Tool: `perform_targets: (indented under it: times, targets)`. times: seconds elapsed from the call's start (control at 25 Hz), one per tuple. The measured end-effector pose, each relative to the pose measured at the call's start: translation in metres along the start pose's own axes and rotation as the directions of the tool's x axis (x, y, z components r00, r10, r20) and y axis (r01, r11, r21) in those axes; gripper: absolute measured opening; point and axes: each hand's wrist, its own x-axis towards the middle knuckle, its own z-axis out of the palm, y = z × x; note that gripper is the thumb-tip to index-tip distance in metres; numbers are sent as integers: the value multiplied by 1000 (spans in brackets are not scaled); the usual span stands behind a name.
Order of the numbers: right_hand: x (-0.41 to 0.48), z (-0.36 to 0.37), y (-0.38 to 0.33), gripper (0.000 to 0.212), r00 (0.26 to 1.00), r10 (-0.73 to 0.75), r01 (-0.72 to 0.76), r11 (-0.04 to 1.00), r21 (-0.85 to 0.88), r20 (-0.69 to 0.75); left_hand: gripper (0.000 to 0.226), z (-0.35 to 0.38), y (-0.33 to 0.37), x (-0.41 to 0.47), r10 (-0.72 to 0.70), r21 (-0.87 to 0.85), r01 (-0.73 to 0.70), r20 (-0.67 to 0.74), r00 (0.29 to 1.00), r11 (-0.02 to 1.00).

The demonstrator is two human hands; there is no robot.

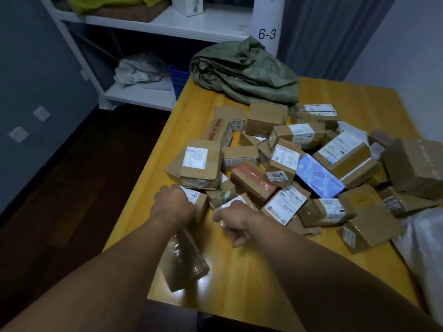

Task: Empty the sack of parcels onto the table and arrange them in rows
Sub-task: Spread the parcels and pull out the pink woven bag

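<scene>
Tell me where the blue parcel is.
Head view: the blue parcel lies right of centre on the table, between the 3006-tagged box and a taped box.

Left hand (172, 204), right hand (236, 221): two, lower centre. Green sack (244, 73), one, top centre. Blue parcel (318, 176), one; red-topped parcel (254, 178), one, mid-heap. Brown cardboard parcels (266, 118), roughly two dozen, heap overlapping, exact count unclear. Table (251, 271), one.

Free along near edge of table (251, 279) and at far right corner. Blocked mid-table through right edge by parcels (282, 168), packed tight. Blocked far left by sack (244, 73), near left by box (184, 259), near right by white bag (426, 248).
</scene>
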Motion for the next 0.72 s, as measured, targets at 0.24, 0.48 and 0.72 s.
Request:
perform_targets:
  times: [0.24,0.48,0.72]
  targets:
    - [-6,84,-24,50,989,-38,74,965,-251,144,55,18,-67,21,-117,-51,132,232,966,990]
    - [22,121,-21,49,984,-50,91,968,-235,173,51,36,-75,14,-112,-215,218,421,900,952]
    - [18,104,-23,29,988,-20,48,983,-177,153,27,15,-60,2,-95,-204,205,448,889,957]
